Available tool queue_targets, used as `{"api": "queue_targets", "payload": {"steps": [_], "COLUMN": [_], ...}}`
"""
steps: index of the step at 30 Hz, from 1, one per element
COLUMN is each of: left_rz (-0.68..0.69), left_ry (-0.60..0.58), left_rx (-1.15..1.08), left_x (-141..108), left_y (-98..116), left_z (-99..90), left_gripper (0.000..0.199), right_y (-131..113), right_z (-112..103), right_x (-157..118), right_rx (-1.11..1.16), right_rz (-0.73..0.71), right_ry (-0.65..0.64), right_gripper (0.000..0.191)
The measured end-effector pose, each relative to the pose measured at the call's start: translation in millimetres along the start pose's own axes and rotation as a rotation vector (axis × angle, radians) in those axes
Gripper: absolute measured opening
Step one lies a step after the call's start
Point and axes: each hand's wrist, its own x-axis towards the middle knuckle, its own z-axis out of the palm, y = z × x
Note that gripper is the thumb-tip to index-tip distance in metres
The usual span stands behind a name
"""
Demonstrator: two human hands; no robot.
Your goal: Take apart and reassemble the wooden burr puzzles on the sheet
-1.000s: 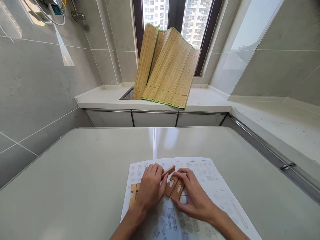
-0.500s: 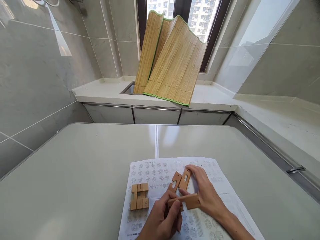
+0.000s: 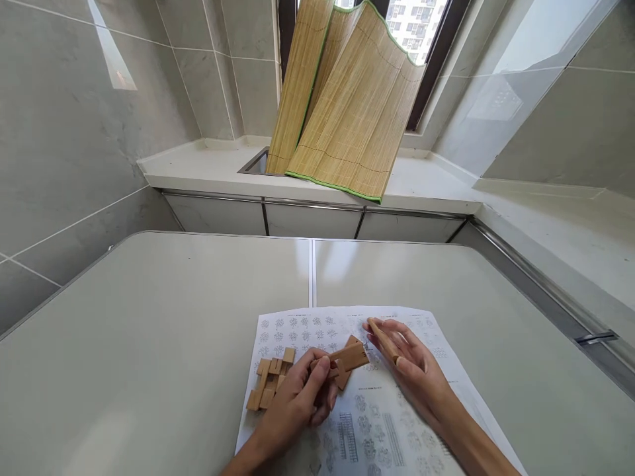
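My left hand (image 3: 310, 391) is closed, pinching a notched wooden puzzle piece (image 3: 353, 356) between thumb and fingers. Partly beneath that piece, another wooden piece (image 3: 343, 382) lies on a printed instruction sheet (image 3: 431, 410). On the right, my right hand (image 3: 419, 370) grips a flat wooden puzzle piece (image 3: 383, 340), turned edge-on, with thumb at one end and fingers along its far side. Beside my left wrist, a group of wooden puzzle pieces (image 3: 268, 383) rests on the sheet's left part, its right side hidden by that hand.
The sheet lies on a glossy light table (image 3: 149, 330) with a seam down its middle. Behind it, a pale ledge (image 3: 198, 165) holds a folded bamboo mat (image 3: 352, 112) leaning at the window. Grey tiled walls (image 3: 74, 132) stand on both sides.
My right hand has lifted the slotted piece from the sheet and tilted it edge-on. My left hand has moved left with its notched piece, and the grouped pieces have shifted out of line.
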Motion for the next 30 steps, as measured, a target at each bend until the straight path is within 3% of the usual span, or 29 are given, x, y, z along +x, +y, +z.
{"api": "queue_targets", "payload": {"steps": [9,19,30], "left_rz": [-0.073,-0.042,-0.073], "left_ry": [-0.168,-0.322,-0.305], "left_rx": [-0.368,-0.383,-0.388], "left_x": [3.3,5.6,4.7], "left_y": [-17.6,-33.7,-33.6], "left_z": [11.0,7.8,7.2], "left_gripper": [0.042,0.038,0.039], "right_y": [-3.7,-3.0,-10.2], "right_z": [8.1,4.3,-4.9], "right_x": [-2.8,-3.7,-2.6], "right_rx": [0.135,0.034,-0.089], "right_rz": [0.074,0.054,0.045], "right_ry": [-0.131,-0.17,-0.21], "right_gripper": [0.073,0.078,0.078]}}
